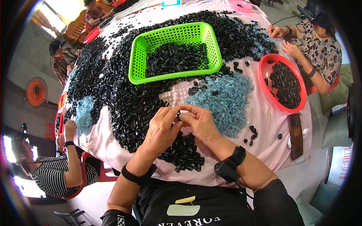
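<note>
Over the near middle of the table, my left hand (161, 126) and my right hand (200, 123) meet at their fingertips. Both are closed around a small black plastic piece (178, 115), mostly hidden by the fingers. Just beneath my hands lies a small heap of black plastic pieces (184, 156). A much larger mound of such pieces (130, 113) spreads to the left and back. Beside my right hand is a pile of small translucent bluish pieces (226, 103). Several loose black pieces (253, 133) lie to its right.
A green perforated basket (175, 78) holding black pieces sits amid the mound. At right are a red oval basin (265, 84) of black pieces and a phone (295, 137) on the pink tablecloth (273, 122). Other people sit around the table. A fan (36, 92) stands at left.
</note>
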The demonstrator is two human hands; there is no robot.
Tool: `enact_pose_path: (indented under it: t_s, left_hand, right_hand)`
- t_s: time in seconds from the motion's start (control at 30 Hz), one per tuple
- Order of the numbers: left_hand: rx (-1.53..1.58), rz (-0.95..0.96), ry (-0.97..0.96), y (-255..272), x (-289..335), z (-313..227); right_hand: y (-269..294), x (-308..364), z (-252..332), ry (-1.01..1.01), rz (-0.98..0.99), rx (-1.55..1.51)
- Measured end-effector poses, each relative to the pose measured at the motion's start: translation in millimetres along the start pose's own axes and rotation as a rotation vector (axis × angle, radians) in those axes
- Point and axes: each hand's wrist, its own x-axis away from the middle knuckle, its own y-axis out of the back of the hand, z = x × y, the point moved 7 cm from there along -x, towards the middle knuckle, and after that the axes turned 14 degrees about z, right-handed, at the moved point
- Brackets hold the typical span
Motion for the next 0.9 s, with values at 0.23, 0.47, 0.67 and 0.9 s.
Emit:
enact_pose_path:
  t_s: [0.23, 0.47, 0.67, 0.9]
  left_hand:
    - [0.014, -0.034, -0.035, 2.6, 2.5, -3.0]
    - [0.058, -0.042, -0.017, 1.5, 3.3, 0.0]
    - [0.045, -0.049, -0.052, 4.0, 3.5, -3.0]
    - [-0.015, 0.004, -0.034, 4.4, 3.9, -3.2]
  right_hand:
    - [-0.7, 1.1, -1.4, -0.042, 0.047, 0.019]
    - [-4.4, 3.7, 3.7, -0.065, 0.041, -0.013]
    - [-7.1, 3.2, 5.2, -0.051, 0.085, -0.002]
    - [-5.2, 3.9, -0.9, -0.071, 0.084, 0.003]
